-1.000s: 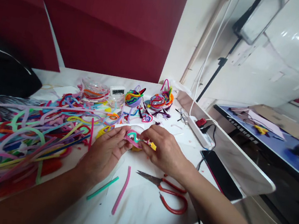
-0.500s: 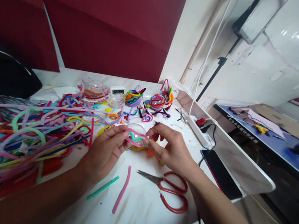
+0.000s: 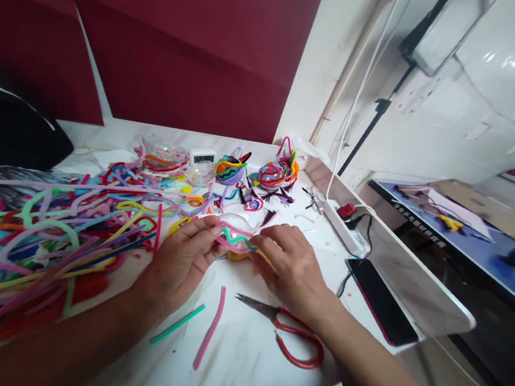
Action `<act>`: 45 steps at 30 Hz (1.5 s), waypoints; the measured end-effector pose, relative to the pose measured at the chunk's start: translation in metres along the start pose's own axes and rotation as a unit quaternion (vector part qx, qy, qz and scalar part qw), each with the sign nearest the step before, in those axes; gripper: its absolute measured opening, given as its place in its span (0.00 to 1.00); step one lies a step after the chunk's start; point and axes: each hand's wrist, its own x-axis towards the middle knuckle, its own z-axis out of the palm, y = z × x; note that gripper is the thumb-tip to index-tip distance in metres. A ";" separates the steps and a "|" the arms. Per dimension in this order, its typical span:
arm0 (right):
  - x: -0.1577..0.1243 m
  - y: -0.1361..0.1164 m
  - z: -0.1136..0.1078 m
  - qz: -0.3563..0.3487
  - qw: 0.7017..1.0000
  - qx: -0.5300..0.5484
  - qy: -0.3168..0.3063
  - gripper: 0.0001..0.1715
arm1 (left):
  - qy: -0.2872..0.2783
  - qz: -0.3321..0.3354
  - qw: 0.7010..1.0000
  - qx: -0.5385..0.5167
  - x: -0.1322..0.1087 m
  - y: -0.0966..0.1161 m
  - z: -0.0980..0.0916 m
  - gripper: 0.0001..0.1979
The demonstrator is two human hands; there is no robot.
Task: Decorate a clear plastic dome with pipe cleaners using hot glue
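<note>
My left hand [image 3: 185, 256] pinches the left side of a clear plastic ball [image 3: 234, 222] above the table. Pink pipe cleaners run across the ball, and a wavy green pipe cleaner [image 3: 234, 238] lies between them. Over the ball's right side curl the fingers of my right hand [image 3: 292, 266], closed at the green strip's right end; the fingertips are partly hidden. Yellow material [image 3: 236, 255] shows just below the ball. Closer to me lie scissors [image 3: 274, 313] with red handles, a short pink pipe cleaner [image 3: 209, 328] and a short green pipe cleaner [image 3: 177, 324].
A heap of coloured pipe cleaners [image 3: 53, 227] covers the left of the table. Decorated balls [image 3: 229, 171] and a small white digital display [image 3: 201, 157] stand at the back. A power strip [image 3: 346, 229] and a black phone [image 3: 381, 302] lie along the right edge.
My right hand has turned and curled its fingers further over the ball's right end, its wrist now lower over the scissors' handle. My left hand keeps its hold.
</note>
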 end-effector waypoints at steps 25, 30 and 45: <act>0.000 0.000 0.000 -0.036 0.998 -0.011 0.045 0.12 | -0.010 -0.025 0.999 -0.047 0.002 0.001 -0.003 0.04; 0.005 -0.008 -0.004 0.251 0.921 0.298 -0.017 0.18 | -0.019 -0.016 0.999 -0.045 0.001 0.001 -0.003 0.03; 0.017 -0.012 -0.002 0.431 0.709 0.551 -0.091 0.24 | -0.018 0.000 1.000 -0.006 -0.001 -0.001 -0.002 0.09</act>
